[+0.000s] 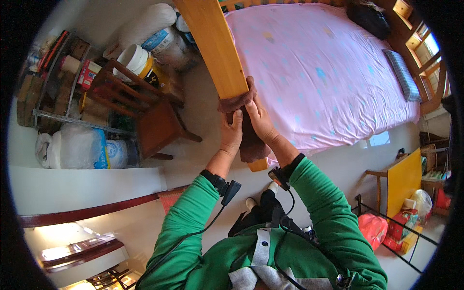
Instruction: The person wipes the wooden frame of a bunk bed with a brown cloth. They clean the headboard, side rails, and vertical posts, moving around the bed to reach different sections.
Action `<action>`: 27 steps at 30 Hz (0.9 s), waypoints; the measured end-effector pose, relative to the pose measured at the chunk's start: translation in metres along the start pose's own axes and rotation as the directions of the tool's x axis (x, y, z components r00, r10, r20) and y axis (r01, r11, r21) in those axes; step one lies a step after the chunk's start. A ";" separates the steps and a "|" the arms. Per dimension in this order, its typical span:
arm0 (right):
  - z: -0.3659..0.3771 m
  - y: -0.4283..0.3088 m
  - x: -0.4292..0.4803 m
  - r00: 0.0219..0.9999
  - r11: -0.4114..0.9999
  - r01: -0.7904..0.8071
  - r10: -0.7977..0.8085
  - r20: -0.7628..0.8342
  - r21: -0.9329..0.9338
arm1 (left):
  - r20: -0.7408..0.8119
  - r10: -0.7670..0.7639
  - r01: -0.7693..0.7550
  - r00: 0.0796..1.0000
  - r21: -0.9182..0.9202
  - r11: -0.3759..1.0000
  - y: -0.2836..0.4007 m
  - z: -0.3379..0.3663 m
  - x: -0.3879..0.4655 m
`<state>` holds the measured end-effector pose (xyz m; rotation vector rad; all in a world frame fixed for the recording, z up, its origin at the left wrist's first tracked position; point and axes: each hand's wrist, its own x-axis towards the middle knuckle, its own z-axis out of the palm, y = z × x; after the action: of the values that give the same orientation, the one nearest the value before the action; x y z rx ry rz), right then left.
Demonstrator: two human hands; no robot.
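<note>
A brown cloth drapes over a varnished wooden bed board, its upper edge folded across the wood and its lower part hanging down. My left hand grips the cloth on the board's left side, thumb upward, with most fingers hidden. On the right side, my right hand holds the same cloth, its fingers pressed along the fold. The two hands are close together, with cloth showing between them. Past the cloth, the lower end of the board shows near the bed's corner.
A bed with a pink patterned sheet fills the upper right, a checked pillow on it. At left stand a wooden chair, white buckets and a loaded shelf. A yellow panel and red bag are at right.
</note>
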<state>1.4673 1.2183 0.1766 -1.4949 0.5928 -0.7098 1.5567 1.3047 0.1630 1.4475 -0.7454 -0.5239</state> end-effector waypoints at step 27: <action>0.011 0.060 -0.080 0.982 0.983 0.151 -0.161 -0.096 -0.103 | 0.190 0.137 -0.139 0.972 -0.005 0.990 -0.058 -0.005 -0.061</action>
<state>1.4251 1.2818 0.1109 -1.6131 0.5991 -0.8961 1.5261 1.3481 0.0971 1.3537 -0.9932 -0.5566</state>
